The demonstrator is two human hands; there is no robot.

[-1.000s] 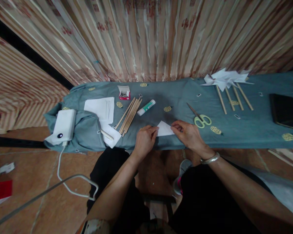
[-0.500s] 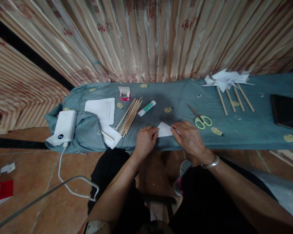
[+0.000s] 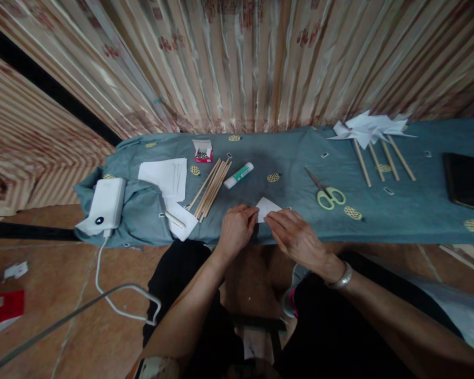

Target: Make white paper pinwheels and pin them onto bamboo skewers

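Note:
A small folded piece of white paper (image 3: 267, 206) lies at the near edge of the cloth-covered table, between my two hands. My left hand (image 3: 238, 225) pinches its left corner between thumb and fingers. My right hand (image 3: 296, 237) covers the right part of the paper, its fingers close together and the tips pressed on it near the middle. Beyond them lie a glue stick (image 3: 239, 176), a bundle of thin wooden sticks (image 3: 213, 190) and green-handled scissors (image 3: 326, 191). The paper's right end is hidden under my right hand.
White paper pinwheels (image 3: 373, 129) on sticks lie at the back right, near a dark phone (image 3: 466, 181). At left are white sheets (image 3: 161, 176), a white pen-like object (image 3: 174, 219), a red box of small metal pieces (image 3: 203, 152) and a white power bank (image 3: 106, 202) with a cable.
My right hand has moved left from the paper's right corner, so its fingers now cover more of the paper. My left hand keeps its pinch on the left corner.

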